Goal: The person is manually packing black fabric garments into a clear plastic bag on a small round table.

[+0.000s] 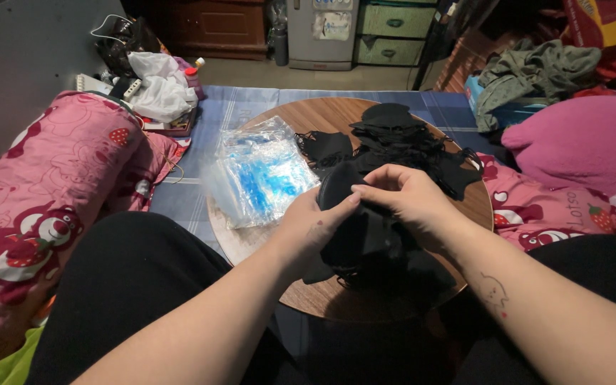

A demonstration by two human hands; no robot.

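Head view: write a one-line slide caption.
Both hands, left and right, hold a black fabric mask over a round wooden table.

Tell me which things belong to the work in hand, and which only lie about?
In use: left hand and right hand holding a black fabric mask; black mask pile; clear plastic bags; round wooden table.

Lying about: pink pillow; green clothing; white cloth.
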